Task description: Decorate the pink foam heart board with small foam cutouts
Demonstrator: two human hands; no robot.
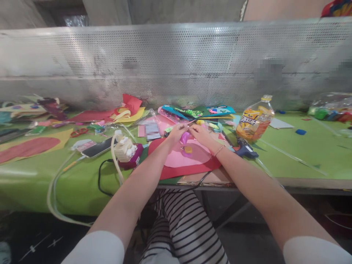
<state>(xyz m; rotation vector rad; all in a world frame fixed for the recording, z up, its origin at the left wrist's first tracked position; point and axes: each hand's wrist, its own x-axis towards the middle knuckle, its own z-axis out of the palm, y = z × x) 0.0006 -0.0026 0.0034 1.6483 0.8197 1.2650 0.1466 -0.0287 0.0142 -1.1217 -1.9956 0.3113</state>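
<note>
My left hand (177, 133) and my right hand (200, 133) meet over the paper, fingertips pinched close together. Between them is a small, shiny purple piece (185, 138) that looks like modelling clay; the fingers partly cover it. Beneath lies a pink rounded paper shape (170, 157) on a larger red paper sheet (176, 172). On the pink paper, just below my fingers, rests a curved purple piece (187, 154) with a yellow-orange piece (188, 149) against it. A dark blue glue gun (246, 149) lies to the right of my right forearm.
A plastic bottle with an orange-yellow label (254, 121) stands at right. To the left are a power adapter with plugs (126, 150), a phone (100, 146) and red scissors (79, 132). Decorated paper pieces (198, 112) lie behind my hands. A perforated metal panel (170, 62) backs the green table (291, 146).
</note>
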